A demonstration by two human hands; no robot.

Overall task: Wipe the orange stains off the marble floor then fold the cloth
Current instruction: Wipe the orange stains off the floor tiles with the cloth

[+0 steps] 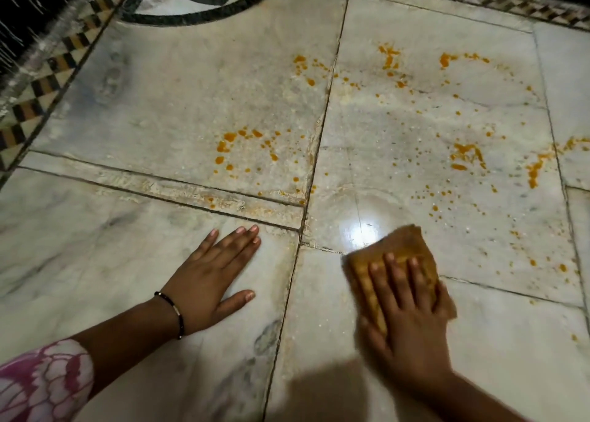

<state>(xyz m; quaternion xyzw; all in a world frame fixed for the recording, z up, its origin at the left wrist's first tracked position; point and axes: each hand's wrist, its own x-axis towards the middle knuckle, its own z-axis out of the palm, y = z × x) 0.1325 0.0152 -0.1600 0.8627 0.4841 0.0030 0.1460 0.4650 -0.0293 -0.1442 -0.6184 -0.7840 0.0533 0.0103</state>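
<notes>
Your right hand point(405, 297) presses flat, fingers spread, on the orange cloth point(394, 262)
Left hand point(212, 274) left of cloth, splayed flat on marble floor point(159, 102) for support; orange stains point(466, 158) beyond cloth, unwiped

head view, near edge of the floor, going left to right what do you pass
Patterned sleeve → black bracelet → left hand flat on the marble floor → dark tile joint → right hand pressing the orange-stained cloth → small orange spots.
</notes>
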